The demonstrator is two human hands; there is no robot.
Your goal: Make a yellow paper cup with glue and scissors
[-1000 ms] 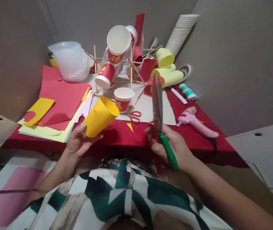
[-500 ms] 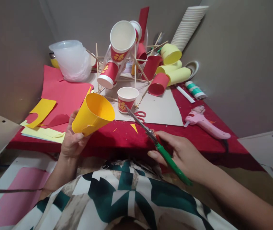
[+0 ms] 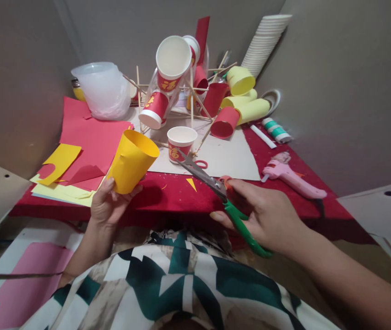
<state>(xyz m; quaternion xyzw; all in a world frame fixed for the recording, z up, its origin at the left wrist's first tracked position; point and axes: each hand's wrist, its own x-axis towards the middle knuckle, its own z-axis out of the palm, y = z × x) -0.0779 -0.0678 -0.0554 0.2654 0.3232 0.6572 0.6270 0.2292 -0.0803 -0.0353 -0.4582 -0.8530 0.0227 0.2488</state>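
The left hand (image 3: 108,206) hides the base of the yellow paper cup (image 3: 132,160), pinching it just left of the small red cup (image 3: 181,143). The right hand (image 3: 271,217) is curled tight around the green-handled scissors (image 3: 216,185), covering one loop; the blades point toward that red cup.

I see a plain yellow rolled-paper cup (image 3: 132,160), steel scissors with green handles (image 3: 228,210), a pink plastic glue gun (image 3: 293,178), and a deep red cloth over the desk (image 3: 178,201).
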